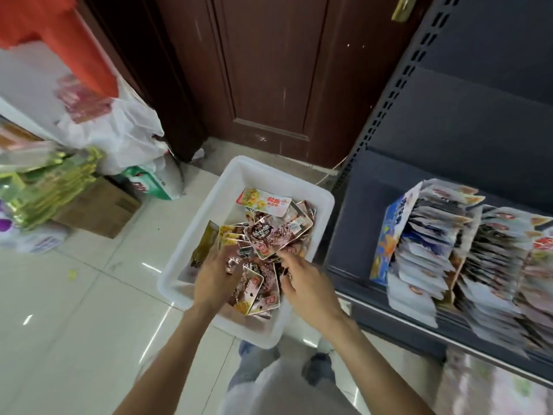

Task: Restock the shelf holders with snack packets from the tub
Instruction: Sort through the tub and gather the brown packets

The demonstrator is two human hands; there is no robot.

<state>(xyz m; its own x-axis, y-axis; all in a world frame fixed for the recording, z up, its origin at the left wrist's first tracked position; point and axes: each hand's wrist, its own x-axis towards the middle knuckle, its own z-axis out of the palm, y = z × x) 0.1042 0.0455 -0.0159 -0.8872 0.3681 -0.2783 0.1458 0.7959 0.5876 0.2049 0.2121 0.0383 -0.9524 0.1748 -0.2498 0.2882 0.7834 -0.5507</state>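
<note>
At frame centre, both hands are reaching into the white tub [239, 175]: the left hand [214, 278] is gripping snack packets [260, 283], and the right hand [305, 283] is pinching one packet [278, 232].

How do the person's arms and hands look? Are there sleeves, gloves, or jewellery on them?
Both forearms are bare up to the picture's lower edge; no sleeve shows. The left hand and the right hand wear no gloves. No watch, bracelet, or ring is visible on the wrists or fingers, though the picture is slightly blurred.
</note>
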